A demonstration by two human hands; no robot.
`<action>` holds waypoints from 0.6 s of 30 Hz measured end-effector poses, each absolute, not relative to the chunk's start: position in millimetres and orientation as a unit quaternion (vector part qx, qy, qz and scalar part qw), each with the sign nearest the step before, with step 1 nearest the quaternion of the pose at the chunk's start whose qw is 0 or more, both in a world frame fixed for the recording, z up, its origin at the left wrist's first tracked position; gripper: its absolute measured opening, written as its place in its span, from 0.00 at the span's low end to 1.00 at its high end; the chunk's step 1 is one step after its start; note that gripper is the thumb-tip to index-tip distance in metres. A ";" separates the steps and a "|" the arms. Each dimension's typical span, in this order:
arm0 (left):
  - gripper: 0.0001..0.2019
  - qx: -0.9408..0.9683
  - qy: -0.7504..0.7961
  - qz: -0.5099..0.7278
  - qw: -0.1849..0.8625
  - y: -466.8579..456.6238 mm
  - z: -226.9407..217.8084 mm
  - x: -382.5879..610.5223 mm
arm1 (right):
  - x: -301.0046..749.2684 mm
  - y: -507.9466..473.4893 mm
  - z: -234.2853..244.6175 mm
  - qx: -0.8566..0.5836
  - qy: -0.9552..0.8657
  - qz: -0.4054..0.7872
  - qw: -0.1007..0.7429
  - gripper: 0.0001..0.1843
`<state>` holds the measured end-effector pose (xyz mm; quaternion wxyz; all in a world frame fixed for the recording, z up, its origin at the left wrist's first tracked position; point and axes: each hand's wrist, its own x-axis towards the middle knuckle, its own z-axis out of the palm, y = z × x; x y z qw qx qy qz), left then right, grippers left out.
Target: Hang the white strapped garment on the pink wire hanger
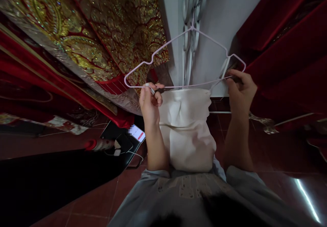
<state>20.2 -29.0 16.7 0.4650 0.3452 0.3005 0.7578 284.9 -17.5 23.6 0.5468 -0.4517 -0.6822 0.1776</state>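
Note:
A pale pink clothes hanger (172, 42) is up in front of me, its top at a metal scroll frame. Below its bar hangs a white strapped garment (187, 131), with creased, smooth cloth. My left hand (150, 101) is closed at the left part of the lower bar, and a small white strip shows between its fingers. At the right end, my right hand (241, 89) pinches with thumb and forefinger by the bar and a white strap (225, 66). This strap loops over the hanger's right notch. The exact grip of both hands is partly hidden.
Gold-sequined red garments (122, 26) hang at left, dark red cloth (288, 49) at right. A grey metal scroll frame (187, 49) stands against the pale wall. On a black surface at lower left lie a lit phone (137, 133), a dark device (124, 143) and a red-capped bottle (98, 144).

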 end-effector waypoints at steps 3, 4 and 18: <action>0.17 0.340 0.302 0.761 0.462 -29.4 14.0 22.1 | 289.7 -4.2 31.2 -0.458 -0.662 0.174 0.567 0.22; 0.17 0.338 0.308 0.761 0.460 -29.4 13.6 22.5 | 290.7 0.4 32.4 -0.461 -0.656 0.175 0.572 0.19; 0.17 0.357 0.276 0.744 0.493 -30.3 9.4 20.7 | 318.1 49.7 8.8 -0.410 -0.477 0.141 0.765 0.34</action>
